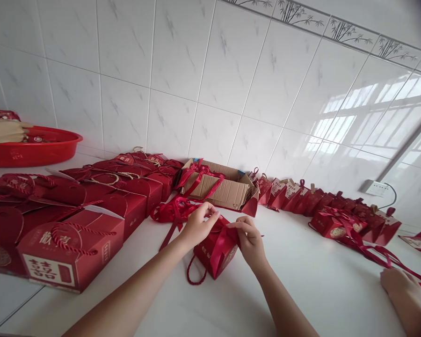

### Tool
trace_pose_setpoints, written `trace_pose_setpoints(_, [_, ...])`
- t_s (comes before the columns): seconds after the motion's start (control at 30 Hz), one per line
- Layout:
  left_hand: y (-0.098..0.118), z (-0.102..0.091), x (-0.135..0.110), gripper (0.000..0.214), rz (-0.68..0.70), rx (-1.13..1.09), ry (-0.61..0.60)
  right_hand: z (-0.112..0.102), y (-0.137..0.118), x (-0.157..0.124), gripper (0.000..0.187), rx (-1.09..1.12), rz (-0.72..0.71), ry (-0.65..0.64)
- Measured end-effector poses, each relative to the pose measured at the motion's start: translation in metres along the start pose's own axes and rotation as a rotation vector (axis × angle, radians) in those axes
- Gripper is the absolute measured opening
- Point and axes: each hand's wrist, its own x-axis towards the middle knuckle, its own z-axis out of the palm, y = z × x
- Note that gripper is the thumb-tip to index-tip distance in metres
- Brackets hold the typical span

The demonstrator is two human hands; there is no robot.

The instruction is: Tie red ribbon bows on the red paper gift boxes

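A small red gift box (207, 250) stands on the white table in front of me, with a red satin ribbon (220, 248) running over its top and down its side. My left hand (200, 225) is closed in a pinch at the top left of the box, on the ribbon, though the thumb and finger mostly hide the held part. My right hand (250, 241) pinches the ribbon at the box's top right. A twisted red cord handle (196, 277) hangs at the box's left. Just behind my left hand lies a bunch of loose red ribbon (175, 209).
Many red boxes with cord handles (70, 248) crowd the left. A cardboard box (215, 189) with ribbons stands behind; a row of red boxes (312, 201) lines the wall. Other people's hands show at the red basin (56, 152) and by ribbons (375, 255) at right.
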Motion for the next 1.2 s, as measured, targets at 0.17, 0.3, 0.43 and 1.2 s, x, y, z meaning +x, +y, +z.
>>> trace_pose_setpoints(0.17, [-0.0010,0.0067,-0.0042,0.031,-0.054,-0.106,-0.046,0.0020,-0.0040,-0.0005,0.022,0.112,0.185,0.096])
trace_pose_setpoints(0.3, [-0.0004,0.0084,-0.0051,0.032,-0.069,-0.107,-0.050,0.0036,-0.0045,-0.0005,0.025,0.176,0.237,0.098])
trace_pose_setpoints(0.43, [-0.0001,0.0069,-0.0052,0.031,-0.033,-0.097,-0.107,0.0047,-0.0056,-0.0001,0.025,0.193,0.249,0.106])
trace_pose_setpoints(1.2, [0.0033,0.0067,-0.0072,0.019,-0.036,0.046,-0.143,-0.0018,-0.0041,0.0056,0.029,0.398,0.363,0.188])
